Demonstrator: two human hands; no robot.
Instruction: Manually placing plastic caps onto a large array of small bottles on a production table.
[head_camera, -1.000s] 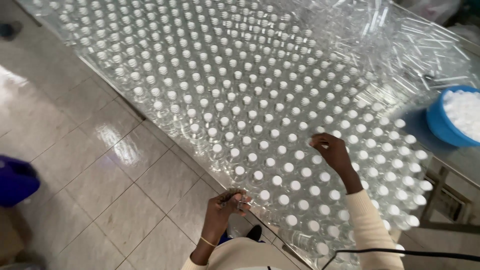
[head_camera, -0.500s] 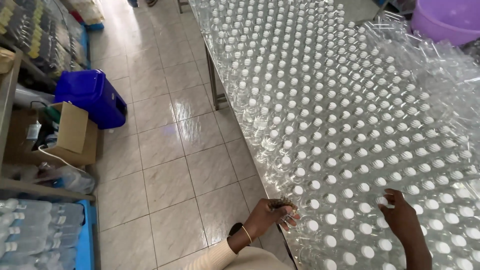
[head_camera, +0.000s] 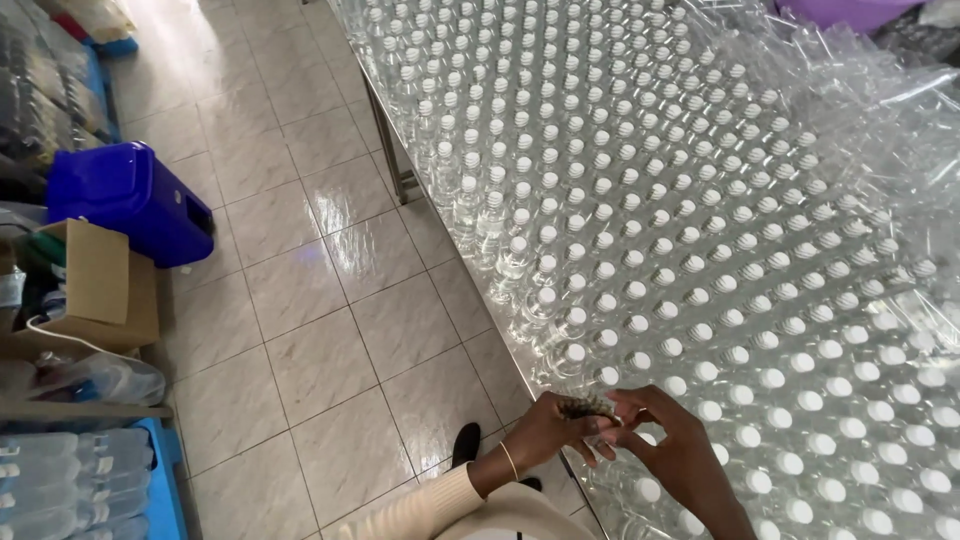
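Far out to the left of our fingers sit a blue bin (head_camera: 130, 200), an open cardboard box (head_camera: 95, 285) and, lower down, wrapped packs of bottles (head_camera: 75, 485) on the tiled floor (head_camera: 320, 330). Closer in, our left hand (head_camera: 555, 430) comes up from a cream sleeve (head_camera: 430, 510) with a thin bangle (head_camera: 511, 461) at the wrist, its fingers curled and pinching a small dark bundle (head_camera: 588, 407) that we cannot identify for certain. Our right hand (head_camera: 670, 445) meets it just beside, thumb and forefinger pressed together on the same bundle, the other fingers loosely bent. The bundle sits between both sets of fingertips, right above the near edge of the table (head_camera: 395, 150). Beyond and to the right of our fingers the clear white-capped bottles (head_camera: 650, 230) stand upright in tight rows, caps nearly touching, and further right lies crumpled clear plastic film (head_camera: 880, 110). In our judgement, working well here means keeping the pinch firm but small, peeling off one piece at a time, and holding both hands low over the caps without knocking the nearest bottles at the edge.
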